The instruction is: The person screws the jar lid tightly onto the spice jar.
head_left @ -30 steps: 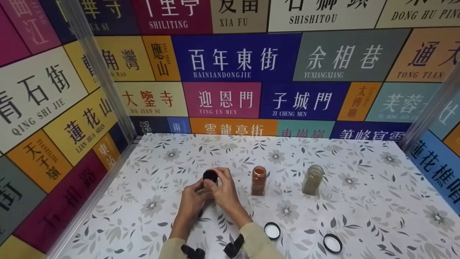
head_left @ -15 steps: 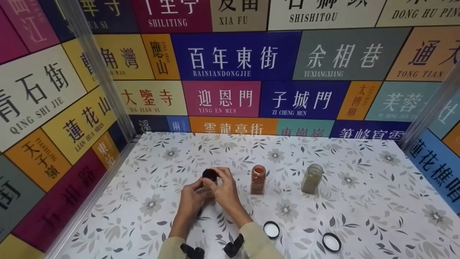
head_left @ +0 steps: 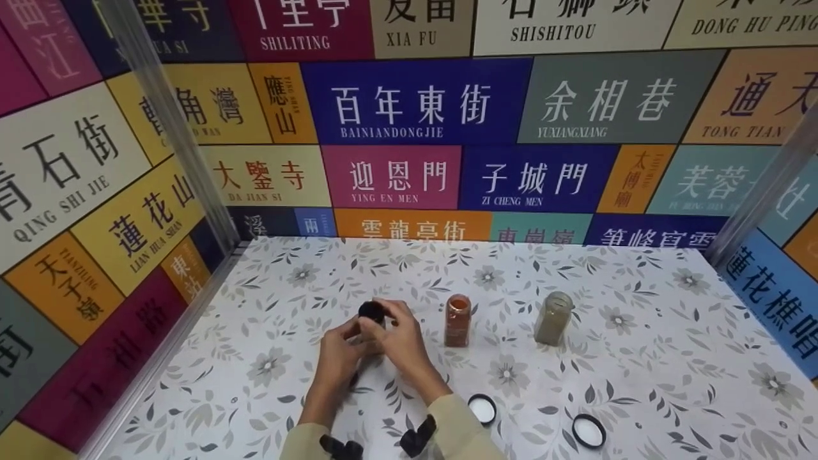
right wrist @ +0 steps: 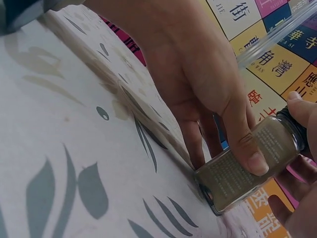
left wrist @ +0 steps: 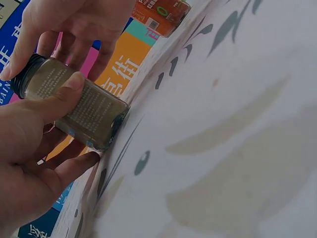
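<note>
Head view: two loose lids [head_left: 482, 410] lie at four o'clock from the held jar [left wrist: 96, 115]. The left hand [head_left: 339, 356] grips its body, likely steadying it upright; the right hand's [head_left: 404, 337] grip is on its black cap [head_left: 371, 311]. It looks squarish, olive-brown, pale-printed. An uncapped orange jar [head_left: 457, 326] stands at three o'clock.

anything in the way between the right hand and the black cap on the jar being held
Nothing visible: the right hand holds the black cap directly, while the left hand grips the glass jar below it.
</note>
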`<action>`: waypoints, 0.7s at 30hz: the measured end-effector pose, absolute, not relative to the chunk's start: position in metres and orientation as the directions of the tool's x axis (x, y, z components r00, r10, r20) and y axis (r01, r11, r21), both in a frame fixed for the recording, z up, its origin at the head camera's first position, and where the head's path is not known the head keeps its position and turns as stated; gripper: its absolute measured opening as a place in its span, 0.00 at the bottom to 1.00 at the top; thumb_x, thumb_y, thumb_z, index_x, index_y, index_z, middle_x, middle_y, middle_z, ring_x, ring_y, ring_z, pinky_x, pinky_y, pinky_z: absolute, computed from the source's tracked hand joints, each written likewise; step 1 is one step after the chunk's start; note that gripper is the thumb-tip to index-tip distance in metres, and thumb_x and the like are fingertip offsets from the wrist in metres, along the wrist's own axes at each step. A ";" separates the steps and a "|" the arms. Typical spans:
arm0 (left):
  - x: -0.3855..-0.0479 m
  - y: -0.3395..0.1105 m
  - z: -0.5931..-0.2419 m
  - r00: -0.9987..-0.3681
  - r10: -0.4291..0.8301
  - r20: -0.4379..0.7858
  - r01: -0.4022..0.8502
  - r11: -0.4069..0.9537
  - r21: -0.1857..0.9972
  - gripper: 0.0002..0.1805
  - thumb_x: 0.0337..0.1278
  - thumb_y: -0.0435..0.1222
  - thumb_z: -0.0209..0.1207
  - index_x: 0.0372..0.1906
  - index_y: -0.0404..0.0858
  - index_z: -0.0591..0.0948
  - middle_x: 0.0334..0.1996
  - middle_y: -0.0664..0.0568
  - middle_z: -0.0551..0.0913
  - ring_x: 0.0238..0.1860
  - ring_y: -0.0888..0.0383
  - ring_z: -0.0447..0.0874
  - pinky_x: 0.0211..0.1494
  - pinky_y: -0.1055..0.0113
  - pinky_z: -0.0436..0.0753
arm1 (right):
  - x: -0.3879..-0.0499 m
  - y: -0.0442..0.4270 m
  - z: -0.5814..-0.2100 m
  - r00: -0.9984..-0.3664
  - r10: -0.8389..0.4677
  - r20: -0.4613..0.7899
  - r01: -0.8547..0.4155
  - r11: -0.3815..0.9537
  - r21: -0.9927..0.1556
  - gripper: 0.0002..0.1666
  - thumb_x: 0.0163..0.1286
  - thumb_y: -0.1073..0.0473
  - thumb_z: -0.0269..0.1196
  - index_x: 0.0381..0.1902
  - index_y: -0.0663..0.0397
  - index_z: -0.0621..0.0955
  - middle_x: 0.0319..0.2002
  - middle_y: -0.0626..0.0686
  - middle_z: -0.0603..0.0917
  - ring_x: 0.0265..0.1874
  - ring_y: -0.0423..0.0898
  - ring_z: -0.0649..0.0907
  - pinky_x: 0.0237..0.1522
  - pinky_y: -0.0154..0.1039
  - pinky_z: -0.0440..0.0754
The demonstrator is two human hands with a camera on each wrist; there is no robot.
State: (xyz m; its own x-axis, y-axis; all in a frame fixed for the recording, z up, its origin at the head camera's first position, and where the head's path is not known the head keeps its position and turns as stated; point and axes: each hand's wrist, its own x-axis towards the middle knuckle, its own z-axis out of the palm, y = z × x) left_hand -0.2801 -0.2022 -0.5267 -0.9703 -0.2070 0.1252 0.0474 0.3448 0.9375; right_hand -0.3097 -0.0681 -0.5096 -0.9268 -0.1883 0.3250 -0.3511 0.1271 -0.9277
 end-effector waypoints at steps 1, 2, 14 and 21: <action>-0.280 -0.202 -0.526 -0.971 -0.206 0.123 0.046 0.344 0.938 0.32 0.50 0.33 0.72 0.64 0.37 0.78 0.56 0.44 0.86 0.60 0.49 0.83 0.66 0.52 0.79 | -0.310 -0.068 -0.510 -0.927 -0.190 0.324 -0.350 0.126 -0.928 0.31 0.65 0.49 0.70 0.62 0.57 0.80 0.55 0.57 0.81 0.59 0.56 0.80 0.63 0.58 0.75; -0.280 -0.203 -0.525 -0.972 -0.206 0.117 0.041 0.340 0.940 0.33 0.49 0.33 0.72 0.65 0.38 0.78 0.56 0.44 0.86 0.60 0.49 0.83 0.66 0.52 0.79 | -0.310 -0.068 -0.510 -0.928 -0.193 0.319 -0.347 0.130 -0.929 0.31 0.65 0.49 0.70 0.62 0.57 0.80 0.56 0.57 0.81 0.59 0.57 0.80 0.63 0.57 0.75; -0.280 -0.202 -0.520 -0.973 -0.201 0.113 0.035 0.356 0.934 0.44 0.48 0.32 0.74 0.72 0.30 0.68 0.59 0.38 0.82 0.67 0.42 0.76 0.71 0.48 0.74 | -0.306 -0.063 -0.499 -0.936 -0.224 0.271 -0.313 0.182 -0.932 0.31 0.69 0.47 0.66 0.65 0.54 0.77 0.62 0.59 0.77 0.63 0.60 0.77 0.65 0.55 0.77; -0.277 -0.209 -0.518 -0.977 -0.193 0.094 0.019 0.359 0.933 0.50 0.42 0.41 0.78 0.72 0.36 0.66 0.64 0.40 0.78 0.69 0.42 0.73 0.71 0.44 0.72 | -0.309 -0.049 -0.480 -0.924 -0.314 0.218 -0.297 0.230 -0.927 0.32 0.70 0.44 0.64 0.67 0.51 0.76 0.66 0.57 0.73 0.66 0.58 0.75 0.67 0.57 0.74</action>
